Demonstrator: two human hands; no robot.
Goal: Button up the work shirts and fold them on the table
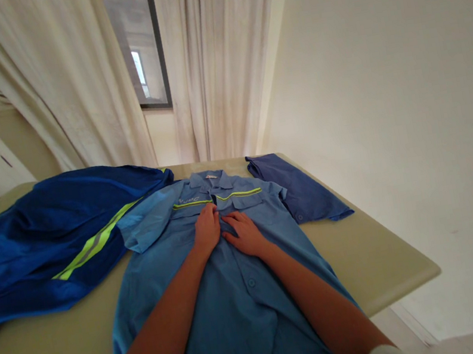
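A light blue short-sleeved work shirt [238, 297] with a yellow reflective chest stripe lies flat, front up, on the beige table [382, 261]. Both my hands rest on its chest at the button placket, just below the stripe. My left hand [207, 229] has its fingers curled and pinched at the placket edge. My right hand [243, 233] lies beside it, fingers bent onto the same fabric seam. The two hands touch each other at the fingertips.
A darker blue garment with a yellow-grey reflective band [61, 242] is heaped on the table's left. A folded navy piece [297, 191] lies at the right, past the shirt's sleeve. Curtains [217, 59] and a window stand behind; the table's right edge drops to the floor.
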